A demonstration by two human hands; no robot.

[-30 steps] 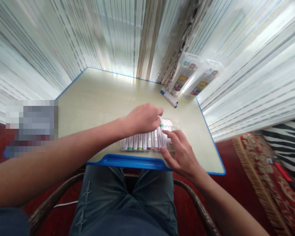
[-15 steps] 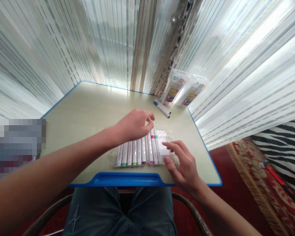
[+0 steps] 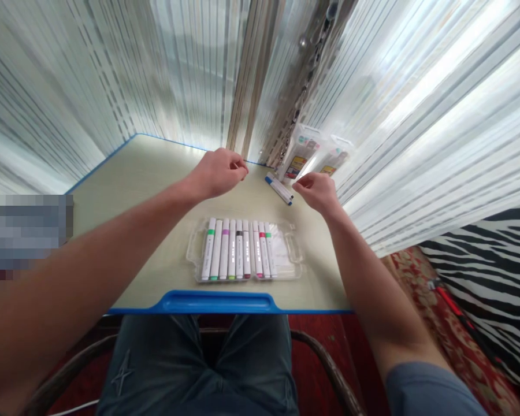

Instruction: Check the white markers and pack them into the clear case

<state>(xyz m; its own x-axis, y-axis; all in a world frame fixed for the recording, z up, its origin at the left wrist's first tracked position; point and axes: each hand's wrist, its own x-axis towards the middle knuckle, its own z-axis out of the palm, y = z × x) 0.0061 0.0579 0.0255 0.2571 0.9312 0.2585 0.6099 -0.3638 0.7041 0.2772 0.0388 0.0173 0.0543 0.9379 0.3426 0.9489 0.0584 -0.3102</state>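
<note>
My left hand hovers over the far middle of the table, fingers curled in and no object visible in them. To the right, my right hand has its thumb and fingertips drawn together; nothing shows between them. Its fingertips are just right of a pair of white markers with blue and black ends, apart from them as far as I can see. Nearer to me lies an open clear plastic case. Several white markers with coloured bands and ends stand side by side in it, leaving its right end without markers.
Two clear plastic packages with labels stand at the table's far right corner, against striped curtains. The table has a blue rim and a blue front tray. A pixelated object sits at the left edge.
My left hand has moved away from the marker case, up and to the left. My right hand has gone from beside the case to the loose markers, its fingers now closer together.
</note>
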